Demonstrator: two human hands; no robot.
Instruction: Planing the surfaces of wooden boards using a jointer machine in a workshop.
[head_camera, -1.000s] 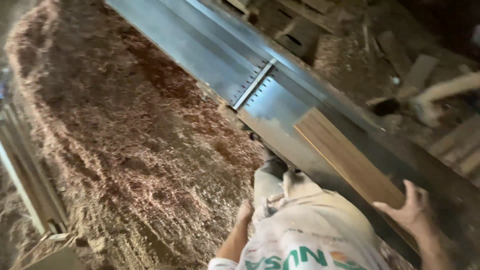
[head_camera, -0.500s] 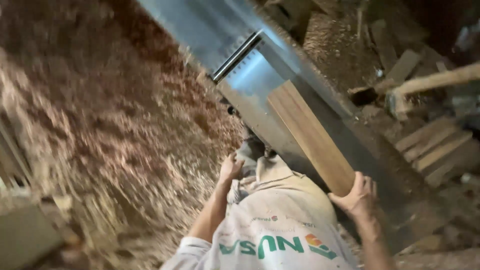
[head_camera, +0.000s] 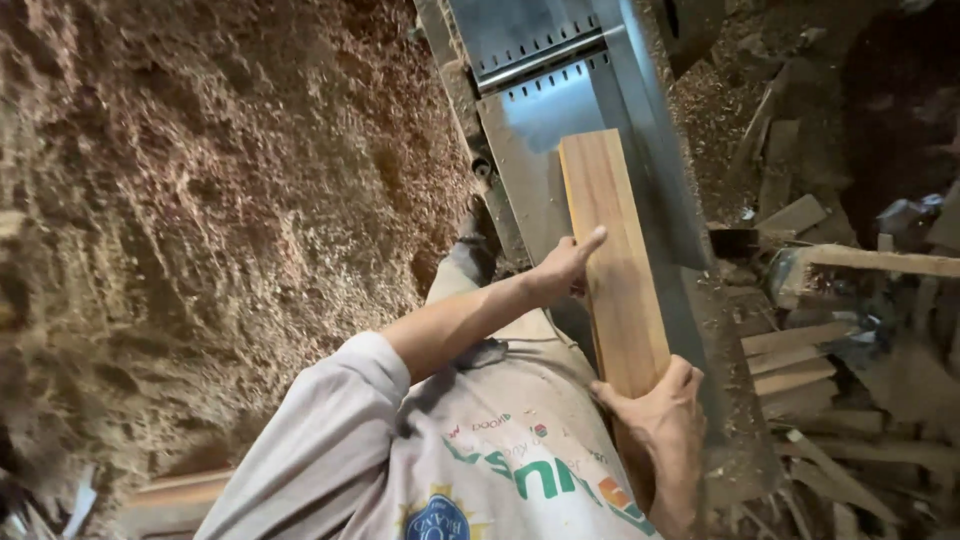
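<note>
The right hand (head_camera: 655, 425) gripped the near end of the board (head_camera: 610, 260), which lay flat on the planer table (head_camera: 530, 130); the left hand (head_camera: 562, 268) pressed its edge, fingers spread. Just past the board's far end, the cutter slot (head_camera: 540, 55) could have caught slipping fingers.

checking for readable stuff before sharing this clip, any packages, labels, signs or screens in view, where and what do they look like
No packages, signs or screens.
Shirt print: on the person's pale shirt, bottom centre; green and orange lettering band, small red-green marks above.
Round badge: on the shirt at the bottom edge; blue circle with a gold crown-like top.
</note>
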